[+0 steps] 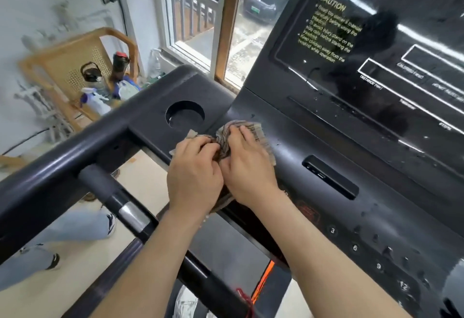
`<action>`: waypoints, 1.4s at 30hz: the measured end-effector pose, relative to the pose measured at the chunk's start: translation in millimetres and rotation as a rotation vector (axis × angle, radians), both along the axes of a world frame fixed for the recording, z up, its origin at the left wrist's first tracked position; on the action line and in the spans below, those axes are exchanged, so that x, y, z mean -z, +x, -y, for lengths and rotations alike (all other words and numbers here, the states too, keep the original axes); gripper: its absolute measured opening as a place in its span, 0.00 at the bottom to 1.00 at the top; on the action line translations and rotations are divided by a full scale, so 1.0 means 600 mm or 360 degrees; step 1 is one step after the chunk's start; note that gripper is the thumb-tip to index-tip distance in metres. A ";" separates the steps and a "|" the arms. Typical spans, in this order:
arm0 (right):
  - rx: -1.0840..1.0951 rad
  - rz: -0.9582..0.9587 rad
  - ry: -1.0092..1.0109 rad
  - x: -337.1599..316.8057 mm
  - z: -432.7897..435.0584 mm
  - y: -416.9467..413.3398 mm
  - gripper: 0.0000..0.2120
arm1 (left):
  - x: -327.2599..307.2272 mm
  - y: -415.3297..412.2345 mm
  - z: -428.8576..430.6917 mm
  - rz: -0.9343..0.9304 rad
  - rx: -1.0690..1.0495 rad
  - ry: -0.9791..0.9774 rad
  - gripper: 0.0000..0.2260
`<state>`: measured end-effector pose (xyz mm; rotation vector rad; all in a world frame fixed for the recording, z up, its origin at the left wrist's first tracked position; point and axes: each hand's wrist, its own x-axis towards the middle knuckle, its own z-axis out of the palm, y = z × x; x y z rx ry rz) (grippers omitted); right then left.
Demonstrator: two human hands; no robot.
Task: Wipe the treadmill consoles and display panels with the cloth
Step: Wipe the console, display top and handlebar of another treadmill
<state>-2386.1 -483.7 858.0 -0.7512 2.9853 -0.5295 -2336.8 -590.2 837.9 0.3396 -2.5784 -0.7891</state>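
Observation:
A brown-and-beige striped cloth (pixel 253 130) lies bunched on the dark treadmill console (pixel 376 207), just right of the round cup holder (pixel 185 114). My left hand (pixel 193 177) grips the cloth's near left part with curled fingers. Beside it, my right hand (pixel 247 167) clutches the bunched middle of the cloth, fingers curled over the top. Both hands touch each other. The glossy display panel (pixel 391 49) with yellow CAUTION text rises to the upper right, spotted with water droplets.
A dark handrail (pixel 62 167) crosses at the left. Behind it stands a tan plastic chair (pixel 75 56) holding spray bottles (pixel 94 100) and a shaker bottle (pixel 120 66). A window (pixel 195 21) is behind. Another person's legs in light jeans (pixel 62 229) stand at lower left. Number buttons (pixel 355 247) dot the console's lower right.

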 end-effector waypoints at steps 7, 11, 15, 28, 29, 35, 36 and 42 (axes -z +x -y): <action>0.0072 -0.0151 0.0018 -0.001 -0.061 0.080 0.29 | 0.006 0.000 0.000 -0.0080 0.0103 -0.0033 0.18; 0.0051 -0.0036 0.0139 -0.002 -0.016 0.007 0.32 | 0.011 -0.013 -0.007 -0.0046 0.0130 0.0034 0.19; -0.0008 0.0073 0.0153 -0.011 0.012 -0.029 0.27 | 0.014 -0.038 0.002 0.0017 0.0155 0.0050 0.19; -0.0110 -0.0246 0.0462 -0.004 0.014 -0.118 0.24 | 0.014 -0.101 -0.027 0.0165 0.0092 -0.0114 0.20; -0.0095 -0.0265 0.0464 0.000 0.014 -0.114 0.24 | 0.013 -0.102 -0.023 0.0245 0.0101 -0.0168 0.23; 0.0128 -0.0137 0.0363 0.012 -0.124 0.016 0.29 | -0.011 -0.060 -0.102 0.0441 0.0352 -0.0375 0.25; 0.0150 -0.0140 0.0378 0.013 -0.141 0.027 0.29 | -0.013 -0.054 -0.122 0.0492 0.0427 -0.0391 0.26; 0.0091 -0.0285 0.0540 0.003 -0.081 -0.030 0.28 | -0.012 -0.084 -0.087 0.0567 0.0274 -0.0364 0.29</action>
